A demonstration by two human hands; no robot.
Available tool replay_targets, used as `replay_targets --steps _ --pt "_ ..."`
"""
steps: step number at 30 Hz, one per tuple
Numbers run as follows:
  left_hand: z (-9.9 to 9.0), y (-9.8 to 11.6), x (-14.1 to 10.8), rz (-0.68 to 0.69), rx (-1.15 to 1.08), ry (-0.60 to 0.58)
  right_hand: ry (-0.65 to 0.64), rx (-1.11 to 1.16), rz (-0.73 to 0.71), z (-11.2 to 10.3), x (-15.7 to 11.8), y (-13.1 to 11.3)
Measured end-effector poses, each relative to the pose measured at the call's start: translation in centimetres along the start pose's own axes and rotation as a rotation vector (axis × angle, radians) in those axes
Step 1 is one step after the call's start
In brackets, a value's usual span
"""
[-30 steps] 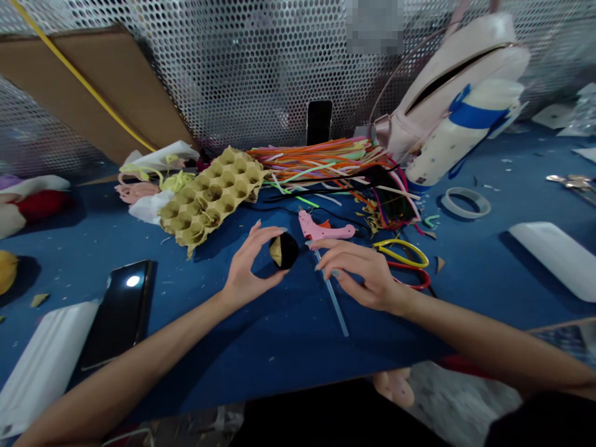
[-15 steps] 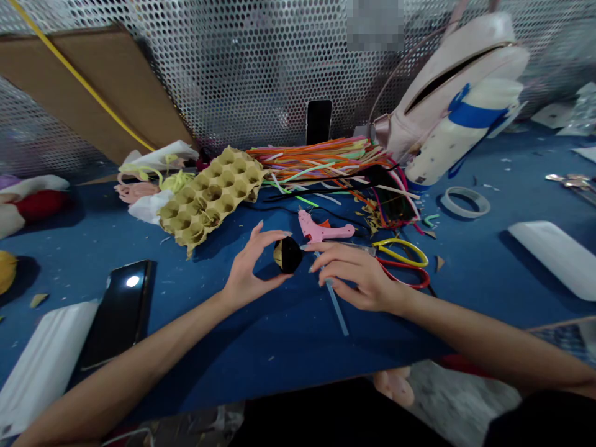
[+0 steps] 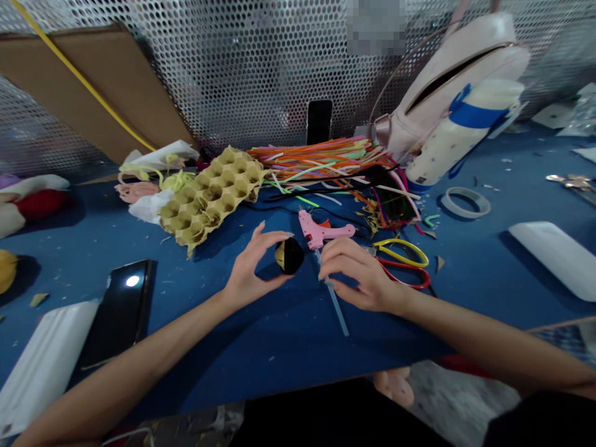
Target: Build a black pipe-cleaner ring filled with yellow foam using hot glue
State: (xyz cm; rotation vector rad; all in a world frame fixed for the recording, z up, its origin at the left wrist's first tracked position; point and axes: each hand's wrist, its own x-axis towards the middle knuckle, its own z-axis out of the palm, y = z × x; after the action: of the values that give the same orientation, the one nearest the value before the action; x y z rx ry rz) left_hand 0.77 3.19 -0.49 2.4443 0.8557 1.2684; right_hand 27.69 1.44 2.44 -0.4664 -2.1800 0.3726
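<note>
Between the thumb and forefinger of my left hand (image 3: 251, 268) is a small rounded piece (image 3: 292, 256), mostly black and fuzzy, with a tan patch on its left side. My right hand (image 3: 356, 273) is a little to the right, apart from that piece. Its fingers are curled with the tips together; whether anything small is between them does not show. A pink glue gun (image 3: 321, 231) lies just beyond my right hand, and a clear glue stick (image 3: 338, 310) runs from it under my fingers. Scissors (image 3: 405, 266) with yellow and red handles lie beside that hand, partly hidden by it.
A cut egg carton (image 3: 212, 192) and a heap of coloured pipe cleaners (image 3: 316, 161) lie behind my hands. At left is a phone (image 3: 121, 310). A roll of tape (image 3: 465, 203), a bottle (image 3: 465, 133) and a pale bag (image 3: 447, 68) are at right.
My right hand's fingers have drawn back from the black piece and curled in. The left hand keeps its hold, almost unmoved.
</note>
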Motion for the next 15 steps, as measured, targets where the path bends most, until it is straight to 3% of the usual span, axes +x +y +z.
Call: replay_targets --steps 5,15 --pt "0.0 -0.12 -0.37 -0.026 0.001 0.022 0.156 -0.075 0.116 0.48 -0.14 0.5" --pt "-0.31 -0.98 -0.59 -0.056 -0.11 0.029 0.046 0.212 0.293 0.59 -0.36 0.71"
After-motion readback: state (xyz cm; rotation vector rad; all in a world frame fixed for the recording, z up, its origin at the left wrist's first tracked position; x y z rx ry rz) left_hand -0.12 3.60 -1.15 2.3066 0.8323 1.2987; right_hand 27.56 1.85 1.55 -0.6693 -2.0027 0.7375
